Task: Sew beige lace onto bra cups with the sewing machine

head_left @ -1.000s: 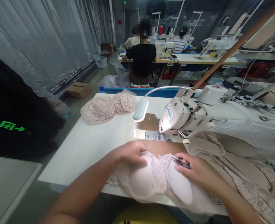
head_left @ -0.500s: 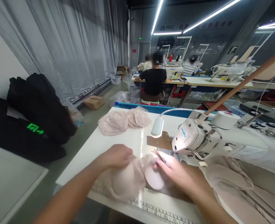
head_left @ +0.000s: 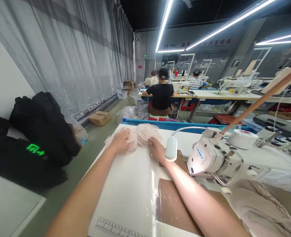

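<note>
A beige lace bra piece (head_left: pixel 145 135) with two rounded cups lies on the pile at the far end of the white sewing table (head_left: pixel 125 187). My left hand (head_left: pixel 121 141) is closed on the left cup, knuckles up, its fingertips partly hidden in the lace. At the right cup's near edge, my right hand (head_left: pixel 157 148) pinches the sheer border. Whether the right hand also holds a small tool cannot be made out. The white lamp head (head_left: pixel 171 148) hangs just right of that hand.
A JUKI sewing machine (head_left: pixel 202 158) stands on the right, with beige fabric pieces (head_left: pixel 259 204) beside it. Brown sheet material (head_left: pixel 172 204) lies under my right forearm. A printed ruler (head_left: pixel 118 227) runs along the near edge. A person in black (head_left: pixel 159 95) sits ahead.
Both hands have moved forward from the near part of the table to the far pile, carrying the beige bra piece there. The small metal tool seen in my right hand is out of sight.
</note>
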`<state>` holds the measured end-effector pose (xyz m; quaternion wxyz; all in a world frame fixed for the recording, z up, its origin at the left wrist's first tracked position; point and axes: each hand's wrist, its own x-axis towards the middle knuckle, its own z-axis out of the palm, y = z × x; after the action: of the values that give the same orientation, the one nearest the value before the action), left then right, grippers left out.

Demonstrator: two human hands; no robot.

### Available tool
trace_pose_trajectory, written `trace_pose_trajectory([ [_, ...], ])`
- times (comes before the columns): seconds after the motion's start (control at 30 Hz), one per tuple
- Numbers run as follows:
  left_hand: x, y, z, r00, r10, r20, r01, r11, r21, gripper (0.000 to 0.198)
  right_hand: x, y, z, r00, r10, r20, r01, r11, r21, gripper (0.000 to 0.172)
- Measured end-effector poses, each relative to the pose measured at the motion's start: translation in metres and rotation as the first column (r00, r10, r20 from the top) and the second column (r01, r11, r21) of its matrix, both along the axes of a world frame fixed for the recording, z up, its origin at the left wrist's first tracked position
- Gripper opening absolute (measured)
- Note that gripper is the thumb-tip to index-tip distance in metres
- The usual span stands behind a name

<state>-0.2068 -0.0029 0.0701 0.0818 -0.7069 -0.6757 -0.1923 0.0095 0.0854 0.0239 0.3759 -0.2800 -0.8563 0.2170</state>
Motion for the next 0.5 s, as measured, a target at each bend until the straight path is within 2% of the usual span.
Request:
trace_pose_trajectory([
  [0.07, 0.0, 0.005, -0.025, 1.0, 0.025, 0.016, -0.024, 0.999, -0.044, 0.023, 0.018, -0.011, -0.01, 0.999, -0.003, 0.054, 0.005, 0.999, -0.034, 0.041],
  [0.13, -0.001, 0.007, -0.036, 0.998, 0.047, 0.029, -0.046, 0.997, -0.057, 0.053, 0.044, -0.031, -0.01, 0.994, 0.034, 0.103, -0.028, 0.998, -0.061, 0.041],
  [0.2, -0.004, 0.009, -0.034, 0.998, 0.056, 0.034, -0.054, 0.997, -0.058, 0.069, 0.076, -0.057, -0.005, 0.986, 0.08, 0.147, -0.067, 0.994, -0.086, 0.041],
  [0.3, -0.008, 0.018, -0.022, 0.998, 0.059, 0.029, -0.057, 0.997, -0.061, 0.051, 0.131, -0.095, 0.005, 0.954, 0.164, 0.25, -0.136, 0.983, -0.124, 0.05],
  [0.4, -0.007, 0.03, -0.015, 0.998, 0.065, 0.022, -0.065, 0.997, -0.038, 0.043, 0.187, -0.125, 0.01, 0.953, 0.055, 0.299, -0.012, 0.99, -0.144, 0.049],
  [0.5, -0.004, 0.042, -0.013, 0.999, 0.033, 0.032, -0.032, 0.999, -0.024, 0.05, 0.243, -0.142, 0.01, 0.91, -0.227, 0.348, 0.274, 0.957, -0.093, 0.032],
])
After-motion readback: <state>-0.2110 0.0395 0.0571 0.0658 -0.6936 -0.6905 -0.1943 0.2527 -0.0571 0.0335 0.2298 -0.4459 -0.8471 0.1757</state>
